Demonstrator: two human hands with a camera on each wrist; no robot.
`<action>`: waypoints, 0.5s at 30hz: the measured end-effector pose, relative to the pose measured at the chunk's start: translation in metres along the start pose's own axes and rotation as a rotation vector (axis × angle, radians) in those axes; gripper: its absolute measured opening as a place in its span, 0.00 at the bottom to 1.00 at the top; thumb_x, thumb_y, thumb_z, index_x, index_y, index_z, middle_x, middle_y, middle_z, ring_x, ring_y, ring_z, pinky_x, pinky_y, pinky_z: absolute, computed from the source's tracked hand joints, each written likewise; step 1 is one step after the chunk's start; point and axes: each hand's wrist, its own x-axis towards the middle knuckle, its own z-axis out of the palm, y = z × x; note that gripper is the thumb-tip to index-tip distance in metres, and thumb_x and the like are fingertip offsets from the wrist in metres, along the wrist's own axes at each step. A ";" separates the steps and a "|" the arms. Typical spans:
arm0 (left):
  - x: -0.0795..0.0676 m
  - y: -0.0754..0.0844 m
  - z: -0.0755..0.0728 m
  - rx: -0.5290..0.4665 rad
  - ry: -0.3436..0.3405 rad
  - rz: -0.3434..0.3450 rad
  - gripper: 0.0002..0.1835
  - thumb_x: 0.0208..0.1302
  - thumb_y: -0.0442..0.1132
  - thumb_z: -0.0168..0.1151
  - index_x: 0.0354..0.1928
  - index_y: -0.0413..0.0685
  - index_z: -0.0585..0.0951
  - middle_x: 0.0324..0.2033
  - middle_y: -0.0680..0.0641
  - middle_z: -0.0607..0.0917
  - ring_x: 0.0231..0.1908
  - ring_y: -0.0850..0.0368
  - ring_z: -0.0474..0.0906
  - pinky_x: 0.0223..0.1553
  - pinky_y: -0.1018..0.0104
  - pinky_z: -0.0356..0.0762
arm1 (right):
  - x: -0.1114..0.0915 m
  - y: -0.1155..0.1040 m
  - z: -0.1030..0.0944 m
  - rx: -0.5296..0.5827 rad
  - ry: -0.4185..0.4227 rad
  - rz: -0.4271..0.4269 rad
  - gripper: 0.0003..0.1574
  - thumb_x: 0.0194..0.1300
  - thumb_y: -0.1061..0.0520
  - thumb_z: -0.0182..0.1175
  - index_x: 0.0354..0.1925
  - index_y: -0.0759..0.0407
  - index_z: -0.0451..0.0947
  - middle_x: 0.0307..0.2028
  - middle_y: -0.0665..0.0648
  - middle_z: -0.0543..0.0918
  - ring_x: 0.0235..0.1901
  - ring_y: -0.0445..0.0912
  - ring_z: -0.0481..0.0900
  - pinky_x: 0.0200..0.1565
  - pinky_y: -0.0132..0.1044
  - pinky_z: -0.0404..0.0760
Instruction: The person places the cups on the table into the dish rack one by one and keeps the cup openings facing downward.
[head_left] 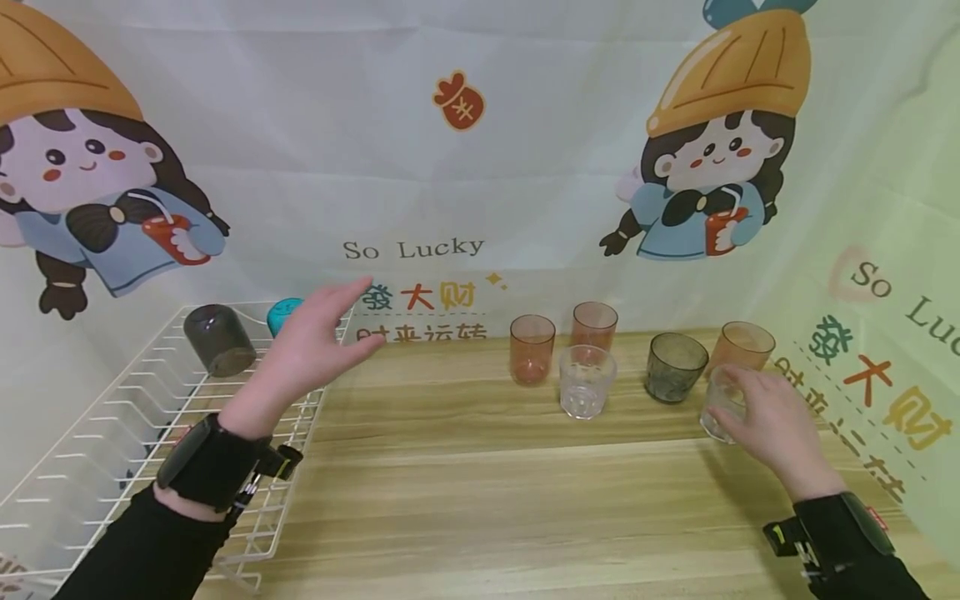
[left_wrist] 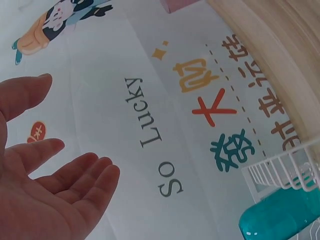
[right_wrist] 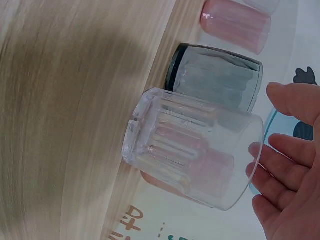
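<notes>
A: Background: a printed cloth [head_left: 420,167] behind a wood-grain table [head_left: 480,500]; white wire rack [head_left: 258,557] at left. Where is the working piece?

B: The near clear glass [right_wrist: 195,147] stands upright on the table at right, just in front of an orange-pink glass [head_left: 750,340]. The right hand [head_left: 776,421] is at its rim, thumb apart from the fingers, not clamped. Cannot tell whether a fingertip touches.

A: And the left hand [head_left: 315,337]?

B: In the air over the rack's far end. Thumb well apart from the fingers, nothing held.

A: Count?

B: In the rack: a dark cup [head_left: 219,340] and a teal cup [head_left: 283,317]. On the table, six: those two by the right hand, a second clear glass [head_left: 587,385], a smoky grey glass [head_left: 675,368], two pink glasses [head_left: 532,350].

A: Progress?

B: Judgement only: well past half. Six pieces are grouped toward the table's back; the near clear glass looks all but settled. The dark and teal cups are what is left.
</notes>
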 end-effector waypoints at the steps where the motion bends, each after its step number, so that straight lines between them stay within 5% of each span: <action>1: -0.001 0.001 0.001 -0.007 -0.002 -0.001 0.42 0.64 0.43 0.68 0.75 0.39 0.59 0.69 0.33 0.66 0.68 0.35 0.60 0.65 0.39 0.61 | 0.000 0.000 0.000 -0.005 -0.002 -0.005 0.36 0.50 0.62 0.74 0.55 0.76 0.73 0.46 0.76 0.80 0.42 0.70 0.77 0.48 0.65 0.71; 15: -0.010 0.022 0.017 -0.078 0.014 -0.001 0.42 0.62 0.42 0.69 0.75 0.42 0.60 0.67 0.35 0.68 0.66 0.37 0.63 0.64 0.40 0.65 | 0.000 0.003 0.008 -0.068 -0.047 -0.011 0.31 0.51 0.62 0.72 0.51 0.78 0.75 0.49 0.78 0.78 0.44 0.71 0.76 0.49 0.66 0.72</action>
